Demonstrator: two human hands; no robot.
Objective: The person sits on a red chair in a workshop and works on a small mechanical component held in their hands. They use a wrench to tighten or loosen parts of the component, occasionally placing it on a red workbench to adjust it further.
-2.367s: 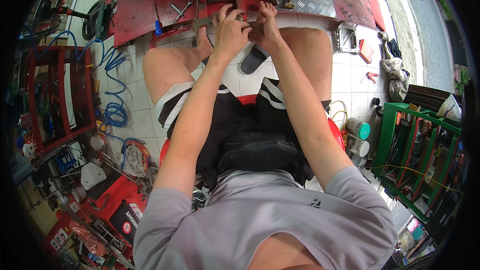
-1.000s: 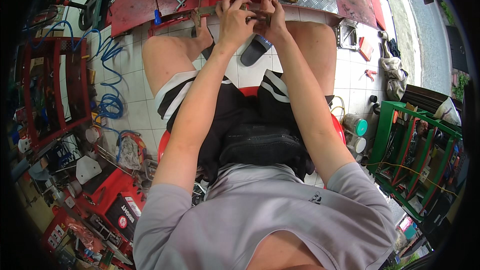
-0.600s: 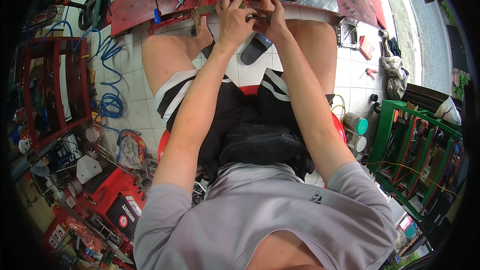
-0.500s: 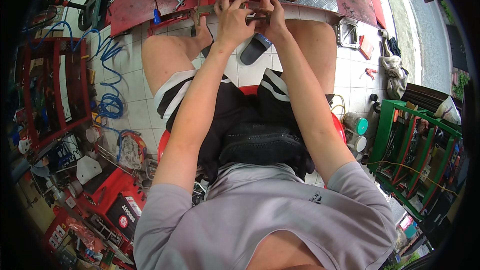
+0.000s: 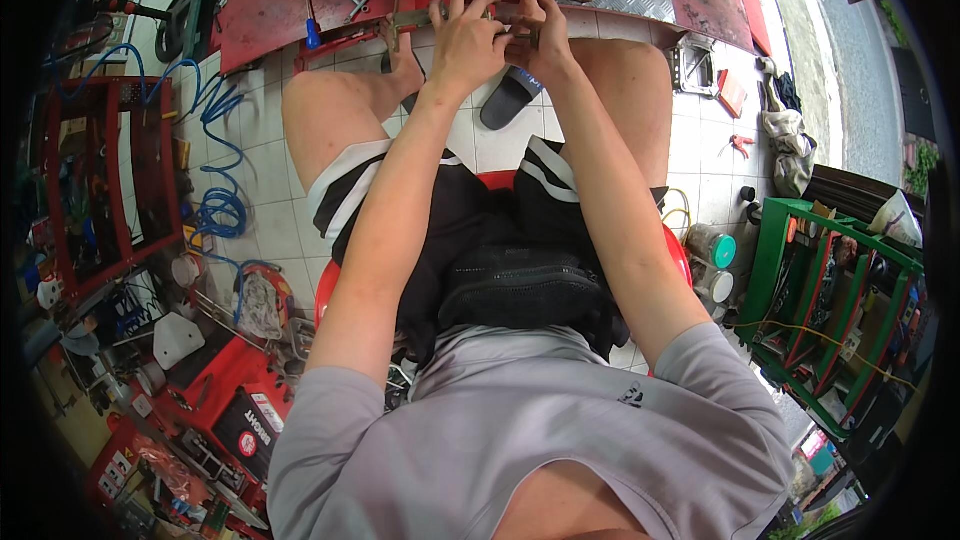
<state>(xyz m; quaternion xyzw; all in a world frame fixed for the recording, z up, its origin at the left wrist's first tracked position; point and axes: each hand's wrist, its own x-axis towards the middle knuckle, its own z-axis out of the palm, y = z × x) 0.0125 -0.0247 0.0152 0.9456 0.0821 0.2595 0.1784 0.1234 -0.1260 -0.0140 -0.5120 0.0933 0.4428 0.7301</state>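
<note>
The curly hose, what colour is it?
Blue. The hose shows best in the head view, left of the person's legs.

Fingers bent, the left hand reaches over a flat metal bar along the front edge of a red platform, with the right hand close beside it; the grip between them is hidden. Left of the hands, a blue-handled screwdriver and two wrenches lie on the platform, while a coiled blue air hose trails over white floor tiles.
</note>
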